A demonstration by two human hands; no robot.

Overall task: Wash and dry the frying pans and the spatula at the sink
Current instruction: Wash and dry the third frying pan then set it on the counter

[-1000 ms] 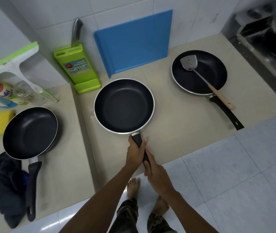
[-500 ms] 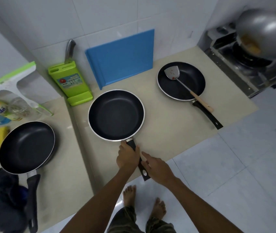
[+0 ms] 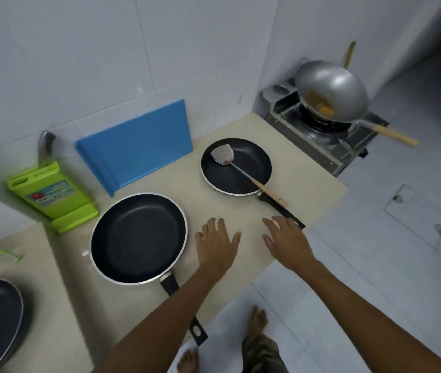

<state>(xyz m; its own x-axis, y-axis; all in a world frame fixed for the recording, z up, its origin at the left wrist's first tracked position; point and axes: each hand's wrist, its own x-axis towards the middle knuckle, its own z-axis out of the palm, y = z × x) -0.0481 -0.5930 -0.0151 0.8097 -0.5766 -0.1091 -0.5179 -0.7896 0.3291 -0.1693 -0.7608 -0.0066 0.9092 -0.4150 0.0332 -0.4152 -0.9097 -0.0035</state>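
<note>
Our left hand (image 3: 215,244) and right hand (image 3: 286,238) hover spread, holding nothing. Lifting the pan (image 3: 222,181) right of centre could tip its loose spatula (image 3: 253,181) off.

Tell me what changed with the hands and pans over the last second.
The left hand and right hand released the handle of the middle pan and moved right, toward the far pan holding the spatula. Both hands are now open over the counter, gripping nothing. Both pans and the spatula lie where they were.
</note>
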